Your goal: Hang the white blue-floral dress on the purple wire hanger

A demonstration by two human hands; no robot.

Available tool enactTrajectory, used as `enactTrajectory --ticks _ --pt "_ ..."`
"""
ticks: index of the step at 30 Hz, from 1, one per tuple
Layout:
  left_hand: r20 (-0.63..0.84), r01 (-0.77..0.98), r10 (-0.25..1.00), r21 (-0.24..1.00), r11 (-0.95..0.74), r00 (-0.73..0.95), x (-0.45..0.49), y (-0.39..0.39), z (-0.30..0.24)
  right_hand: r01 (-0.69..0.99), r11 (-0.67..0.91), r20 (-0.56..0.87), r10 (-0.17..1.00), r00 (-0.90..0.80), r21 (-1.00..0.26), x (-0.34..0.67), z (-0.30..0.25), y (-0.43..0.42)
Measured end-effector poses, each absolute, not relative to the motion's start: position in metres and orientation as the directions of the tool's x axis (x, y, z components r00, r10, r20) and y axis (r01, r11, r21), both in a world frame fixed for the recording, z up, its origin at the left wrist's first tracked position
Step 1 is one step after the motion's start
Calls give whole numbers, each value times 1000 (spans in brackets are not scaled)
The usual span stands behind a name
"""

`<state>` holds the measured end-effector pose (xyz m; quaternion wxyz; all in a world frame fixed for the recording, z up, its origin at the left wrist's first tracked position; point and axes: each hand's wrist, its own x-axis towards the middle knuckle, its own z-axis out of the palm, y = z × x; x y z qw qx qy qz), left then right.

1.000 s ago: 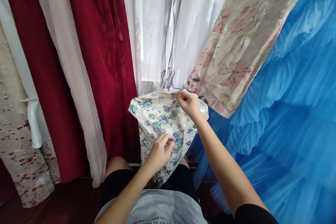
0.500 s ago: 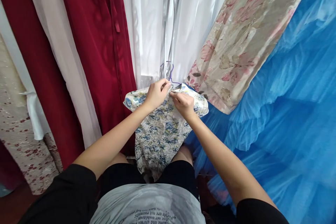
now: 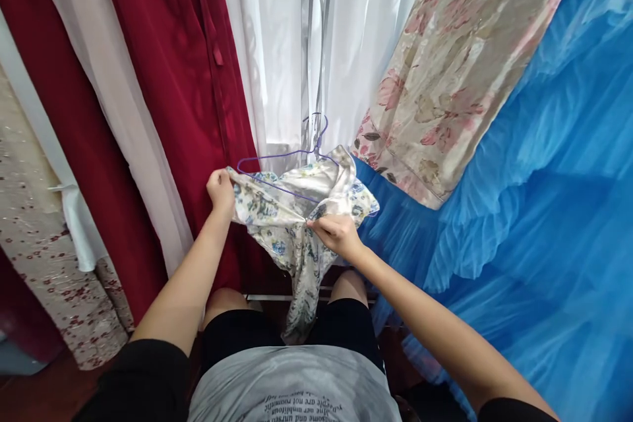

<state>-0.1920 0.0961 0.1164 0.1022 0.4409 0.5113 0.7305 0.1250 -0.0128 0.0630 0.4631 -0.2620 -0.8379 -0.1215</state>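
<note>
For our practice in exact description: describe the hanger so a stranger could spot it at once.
Find the white curtain in the middle, between red cloth and pink-flowered cloth. At its foot, the hanger pokes out of the blue-flowered garment. It alone is thin purple wire.

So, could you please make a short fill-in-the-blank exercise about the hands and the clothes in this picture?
1. The left hand and the right hand both grip a garment printed with blue ____.
2. The wire hanger partly inside it is ____.
3. The hanging cloth left of the hands is dark ____.
4. The tulle on the right is ____.
Missing words: flowers; purple; red; blue.
</note>
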Motion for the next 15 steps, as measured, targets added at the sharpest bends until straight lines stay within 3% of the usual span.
enactTrajectory --ticks 4,7,11,15 --pt "473 282 775 879 -383 -420 -173 79 61 558 815 769 455 -449 -156 143 56 -23" --pt "464 280 851 874 -396 -244 -149 62 48 569 778 660 577 -481 -266 168 51 -30" --pt "569 265 816 775 -574 102 -105 20 78 616 687 489 719 -495 -386 176 58 -42" --pt "593 219 726 702 -678 349 -55 -34 122 404 669 422 724 -546 -624 147 73 -58"
